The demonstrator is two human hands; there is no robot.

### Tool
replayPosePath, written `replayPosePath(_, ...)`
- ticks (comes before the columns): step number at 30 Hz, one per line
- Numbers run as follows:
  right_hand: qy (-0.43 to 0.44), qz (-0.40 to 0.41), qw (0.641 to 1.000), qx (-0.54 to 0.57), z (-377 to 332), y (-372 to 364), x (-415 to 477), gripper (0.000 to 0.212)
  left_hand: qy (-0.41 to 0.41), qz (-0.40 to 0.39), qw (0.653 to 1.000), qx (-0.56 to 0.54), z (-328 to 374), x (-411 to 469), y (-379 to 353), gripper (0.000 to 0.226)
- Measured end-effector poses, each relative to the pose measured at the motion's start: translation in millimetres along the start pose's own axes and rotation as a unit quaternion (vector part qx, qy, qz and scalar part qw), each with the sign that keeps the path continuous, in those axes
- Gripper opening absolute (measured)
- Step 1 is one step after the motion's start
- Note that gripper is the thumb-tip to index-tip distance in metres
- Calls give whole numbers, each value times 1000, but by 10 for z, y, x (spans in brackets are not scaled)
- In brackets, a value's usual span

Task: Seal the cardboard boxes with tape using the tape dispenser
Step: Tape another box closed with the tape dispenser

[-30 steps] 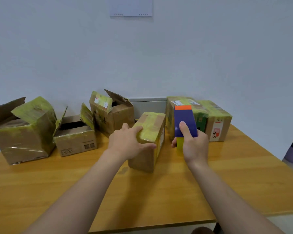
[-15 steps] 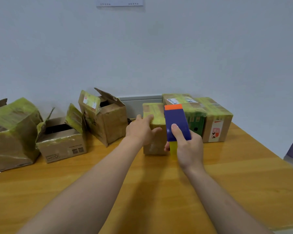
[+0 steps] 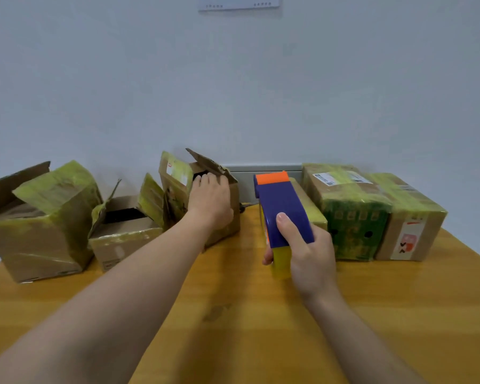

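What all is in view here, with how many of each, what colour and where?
Open boxes: three, brown with yellow-green tape, left along the wall: large box, low box, tilted box.
Sealed boxes: three, taped yellow-green, right by the wall: small box, green-printed box, red-labelled box.
Tape dispenser: one, blue with orange top and yellow-green roll, held up at centre.
Table: one, orange-brown wood.
Paper: one, white, top of the wall.
Left hand: rests on the tilted box.
Right hand: grips the tape dispenser.
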State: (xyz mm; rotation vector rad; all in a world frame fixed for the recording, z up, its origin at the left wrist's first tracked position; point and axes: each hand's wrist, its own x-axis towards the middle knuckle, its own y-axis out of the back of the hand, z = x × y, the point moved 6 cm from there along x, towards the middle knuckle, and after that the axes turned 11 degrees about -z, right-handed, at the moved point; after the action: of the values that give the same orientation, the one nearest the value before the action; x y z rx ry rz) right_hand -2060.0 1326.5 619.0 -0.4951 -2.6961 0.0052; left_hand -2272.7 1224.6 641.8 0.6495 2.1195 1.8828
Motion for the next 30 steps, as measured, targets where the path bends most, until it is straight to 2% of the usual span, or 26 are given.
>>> replayPosePath(2, -1, -15, 1000, -9, 32, -54, 44, 46, 17, -26, 999, 37, -74, 62, -81, 73)
replayPosePath(7, -4, -24, 999, -23, 44, -121, 54, 44, 22, -15, 997, 66, -122, 30, -88, 41)
replayPosePath(9, -4, -15, 999, -32, 23, -121, 38, 45, 10, -15, 997, 76, -95, -42, -65, 35)
replayPosePath(20, -1, 33, 997, -64, -306, -26, -203, 34, -68, -10, 993, 91, 91, -1102, 248, 32)
replayPosePath(24, 8, 33, 996, -81, -494, -72, -321, 34, -108, -43, 986, 122, 114, -1622, 413, 32)
replayPosePath(27, 15, 32, 995, -97, -607, -145, -401, 33, -130, -79, 975, 159, 116, -1982, 556, 22)
replayPosePath(30, 10, 20, 994, -108, -675, -237, -463, 28, -149, -118, 971, 147, 91, -2261, 724, 11)
